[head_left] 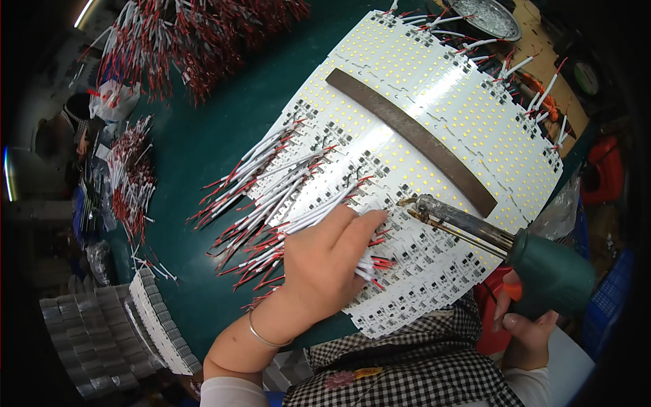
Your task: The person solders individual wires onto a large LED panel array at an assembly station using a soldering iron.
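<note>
White LED circuit boards [488, 136] lie joined in a wide sheet, dotted with yellow LEDs and rows of small black parts. My left hand [322, 258] rests over the sheet's near part, its fingers closed round a bundle of short white wires [366, 268] with red ends. My right hand [525, 329] grips the green handle of a soldering gun [553, 271]. The gun's tip sits at the boards, just right of my left fingertips; whether it touches a pad I cannot tell. Rows of attached wires [271, 176] stick out leftward from the boards.
A dark curved metal bar [413, 136] lies across the boards. Piles of red and white wires [196, 41] cover the green table's [196, 136] far left. Stacked boards [102, 332] stand at the near left. A round metal dish [488, 17] sits at the far right.
</note>
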Motion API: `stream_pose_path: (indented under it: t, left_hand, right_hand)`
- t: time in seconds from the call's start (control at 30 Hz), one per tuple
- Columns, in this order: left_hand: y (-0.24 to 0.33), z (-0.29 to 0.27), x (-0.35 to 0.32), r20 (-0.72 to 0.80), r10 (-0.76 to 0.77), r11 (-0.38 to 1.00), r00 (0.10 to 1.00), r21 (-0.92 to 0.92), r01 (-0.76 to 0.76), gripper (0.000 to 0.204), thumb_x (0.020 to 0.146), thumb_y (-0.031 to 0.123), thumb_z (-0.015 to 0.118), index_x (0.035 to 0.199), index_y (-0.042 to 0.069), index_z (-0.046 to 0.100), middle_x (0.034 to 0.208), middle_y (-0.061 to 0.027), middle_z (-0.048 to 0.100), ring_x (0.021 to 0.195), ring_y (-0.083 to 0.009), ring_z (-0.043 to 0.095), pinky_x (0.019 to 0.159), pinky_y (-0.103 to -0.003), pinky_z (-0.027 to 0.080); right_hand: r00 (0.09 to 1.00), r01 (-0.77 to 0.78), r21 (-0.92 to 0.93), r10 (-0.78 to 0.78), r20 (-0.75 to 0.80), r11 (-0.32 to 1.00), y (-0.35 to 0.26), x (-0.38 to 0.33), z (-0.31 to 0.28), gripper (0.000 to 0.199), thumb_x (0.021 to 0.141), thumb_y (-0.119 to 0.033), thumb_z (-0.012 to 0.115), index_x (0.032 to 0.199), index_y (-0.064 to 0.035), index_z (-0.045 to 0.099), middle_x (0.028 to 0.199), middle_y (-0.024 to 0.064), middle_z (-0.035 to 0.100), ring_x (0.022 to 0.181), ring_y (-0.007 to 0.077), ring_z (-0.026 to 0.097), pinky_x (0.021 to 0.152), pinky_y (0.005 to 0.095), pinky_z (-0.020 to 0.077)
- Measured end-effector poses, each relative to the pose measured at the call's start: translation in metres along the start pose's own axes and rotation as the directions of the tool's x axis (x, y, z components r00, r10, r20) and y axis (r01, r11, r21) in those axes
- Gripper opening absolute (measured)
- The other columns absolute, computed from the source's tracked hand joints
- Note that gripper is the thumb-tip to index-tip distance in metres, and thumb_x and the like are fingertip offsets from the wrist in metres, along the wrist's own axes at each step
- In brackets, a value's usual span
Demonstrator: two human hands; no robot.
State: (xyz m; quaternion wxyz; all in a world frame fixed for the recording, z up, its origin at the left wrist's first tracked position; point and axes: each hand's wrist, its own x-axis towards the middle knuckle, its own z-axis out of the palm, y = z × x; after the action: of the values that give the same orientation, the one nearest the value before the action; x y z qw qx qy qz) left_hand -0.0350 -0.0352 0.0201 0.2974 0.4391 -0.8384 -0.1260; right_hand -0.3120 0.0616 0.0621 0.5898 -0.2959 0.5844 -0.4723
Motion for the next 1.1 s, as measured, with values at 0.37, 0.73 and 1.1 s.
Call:
stream_pose_path:
  t: [0.37,0.73,1.1]
  left_hand:
    - [0.0,-0.003,-0.002,0.04,0.012,0.999,0.999,-0.05,-0.01,0.062,0.048,-0.005,0.066,0.11,0.002,0.064,0.078,-0.0077,0.057,0.055,-0.0228,0.055,0.047,-0.033,0.044]
    - [0.0,-0.001,-0.003,0.025,0.037,0.999,0.999,-0.018,-0.036,0.064,0.048,-0.005,0.065,0.111,0.0,0.062,0.078,-0.0081,0.055,0.055,-0.0223,0.054,0.046,-0.033,0.042]
    - [0.0,0.0,-0.005,0.012,0.054,0.999,0.998,-0.005,-0.054,0.065,0.048,-0.003,0.066,0.112,0.0,0.062,0.078,-0.008,0.055,0.056,-0.0221,0.054,0.046,-0.033,0.042]
  right_hand:
    - [0.989,0.082,-0.056,-0.074,0.128,0.995,0.013,0.004,-0.008,0.057,0.064,-0.003,0.073,0.115,0.0067,0.05,0.094,0.0191,0.059,0.057,0.0213,0.059,0.047,0.0282,0.051]
    - [0.988,0.065,-0.2,-0.035,0.151,0.978,0.012,0.01,0.004,0.036,0.071,-0.006,0.072,0.099,-0.0028,0.049,0.079,0.0159,0.057,0.061,0.0178,0.056,0.051,0.0264,0.0494]
    - [0.983,0.052,-0.09,-0.035,0.181,0.995,0.012,0.008,0.001,0.061,0.07,-0.008,0.072,0.124,0.0019,0.044,0.08,0.0154,0.057,0.057,0.0175,0.056,0.048,0.0254,0.0495]
